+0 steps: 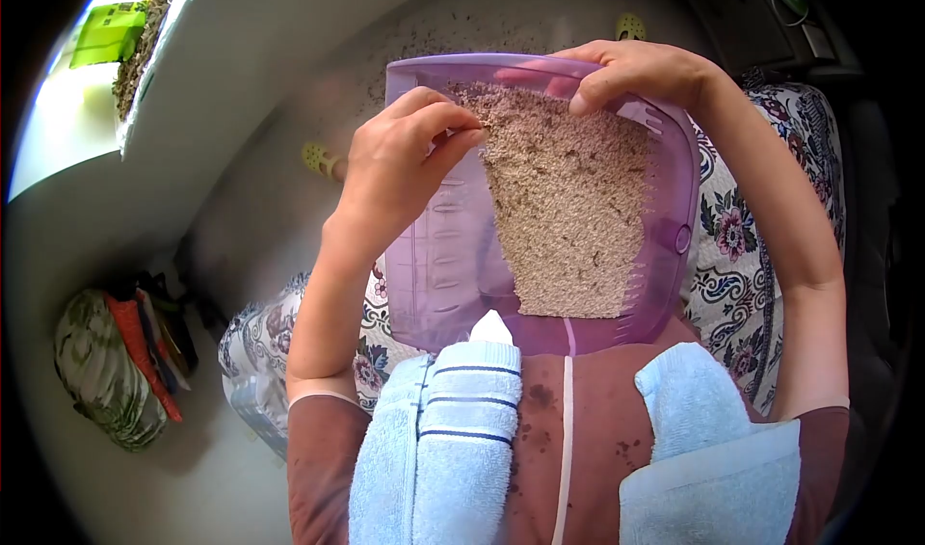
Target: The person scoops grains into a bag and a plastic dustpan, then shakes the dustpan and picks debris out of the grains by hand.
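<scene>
A see-through purple plastic tray (pixel 424 299) rests at my lap, tilted toward me. Pale, beige grains (pixel 573 232) with darker specks among them lie in a layer over its middle and right side. My right hand (pixel 641 71) grips the far rim, with the thumb inside and the fingers behind the plastic. Over the far left edge of the grains, my left hand (pixel 405 155) is closed in a pinch of thumb and forefinger. A small dark bit shows at those fingertips, too small to name.
Light blue towels (pixel 462 429) hang over my brown top. Patterned fabric (pixel 747 227) lies under the tray. Dark debris (pixel 434 49) is scattered on the floor near yellow clogs (pixel 318 159). A bright green packet (pixel 106 34) sits at upper left, bags (pixel 106 367) at lower left.
</scene>
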Available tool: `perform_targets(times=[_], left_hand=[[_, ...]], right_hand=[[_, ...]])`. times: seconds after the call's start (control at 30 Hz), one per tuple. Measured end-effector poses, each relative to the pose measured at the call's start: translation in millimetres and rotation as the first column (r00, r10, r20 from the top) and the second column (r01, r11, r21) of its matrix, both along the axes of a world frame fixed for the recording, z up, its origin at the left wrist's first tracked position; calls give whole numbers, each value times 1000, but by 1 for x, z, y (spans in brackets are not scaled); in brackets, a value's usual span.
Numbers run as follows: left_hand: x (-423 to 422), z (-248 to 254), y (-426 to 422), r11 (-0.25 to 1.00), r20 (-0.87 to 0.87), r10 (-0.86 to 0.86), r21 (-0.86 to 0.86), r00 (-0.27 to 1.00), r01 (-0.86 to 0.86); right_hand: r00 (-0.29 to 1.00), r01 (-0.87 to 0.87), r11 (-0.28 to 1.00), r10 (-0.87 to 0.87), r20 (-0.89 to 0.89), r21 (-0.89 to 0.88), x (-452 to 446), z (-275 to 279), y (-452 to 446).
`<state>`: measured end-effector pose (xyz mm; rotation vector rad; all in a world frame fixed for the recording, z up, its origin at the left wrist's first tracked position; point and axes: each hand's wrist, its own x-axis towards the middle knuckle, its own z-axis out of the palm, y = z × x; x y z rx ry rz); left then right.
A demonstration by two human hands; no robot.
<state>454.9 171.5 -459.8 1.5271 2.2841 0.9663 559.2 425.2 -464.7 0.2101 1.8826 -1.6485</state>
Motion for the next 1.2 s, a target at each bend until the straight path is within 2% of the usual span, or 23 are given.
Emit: perform_targets(times=[0.1,0.2,0.23,0.3,0.33,0.37,0.43,0.47,0.5,0.53,0.63,0.7,0.77,0.83,0.87,0.97,1.0,1.03,1.07,1.1,1.13,1.17,1.2], left_hand=[[1,10,-5,998,87,23,61,996,-28],[-11,7,-15,981,331,75,145,940,-129],[-13,8,-21,954,501,144,159,853,-254],[-32,7,-37,886,556,185,262,810,-383],[-47,3,-42,904,120,333,242,935,-353],[-64,-4,-44,917,-345,394,208,851,-340],[-71,-17,-52,897,-494,432,151,754,-415],[-67,-22,-53,877,-205,480,116,853,-466],[-63,-25,-55,863,107,493,62,863,-501],[-57,-26,-58,892,394,388,66,833,-447],[-35,-19,-51,912,465,410,-214,784,-350],[-25,-24,-43,933,669,344,-164,659,-320],[-38,-39,-43,924,700,361,-178,616,-339],[-63,-60,-45,852,602,497,-202,625,-483],[-71,-81,-51,756,6,650,-113,760,-645],[-78,-97,-74,735,-448,647,152,617,-660],[-74,-80,-83,724,-77,653,-230,754,-650],[-74,-101,-99,807,220,591,-172,776,-565],[-56,-103,-96,826,471,546,-163,693,-540],[-33,-102,-93,845,685,459,-141,566,-516],[-12,-96,-92,858,882,336,-142,331,-493],[8,-91,-89,874,982,180,-133,57,-468],[26,-94,-86,884,998,-19,-13,-64,-468]], right_hand=[[999,-22,1000,22,50,2,-1,5,0],[999,11,1000,-11,43,6,1,0,0],[1000,17,1000,-17,21,0,1,-2,0],[999,19,1000,-19,-35,-16,2,-7,2],[999,18,1000,-19,-49,-21,2,-8,3],[998,18,1000,-20,-64,-26,3,-10,3],[998,25,1000,-26,-55,-13,3,-9,3],[998,32,999,-32,-50,-1,3,-7,4],[998,35,999,-35,-57,-12,2,-8,4],[998,36,999,-37,-57,-28,3,-10,3],[998,4,1000,-6,-55,-22,0,-16,7],[999,-7,1000,6,-49,-23,0,-15,6],[998,4,999,-6,-63,-43,1,-16,6],[999,12,999,-14,-50,-43,1,-14,7],[999,18,999,-19,-41,-39,2,-14,8],[999,38,998,-39,-16,-51,5,-11,9],[998,44,997,-46,-33,-69,7,-14,14],[997,68,992,-71,-28,-108,11,-18,17],[995,91,986,-97,-30,-142,14,-21,22],[992,112,978,-121,-40,-177,16,-25,29],[983,176,971,-181,-19,-162,19,-26,36],[971,228,948,-238,-16,-221,20,-25,41],[957,278,919,-291,-5,-281,19,-26,43]])
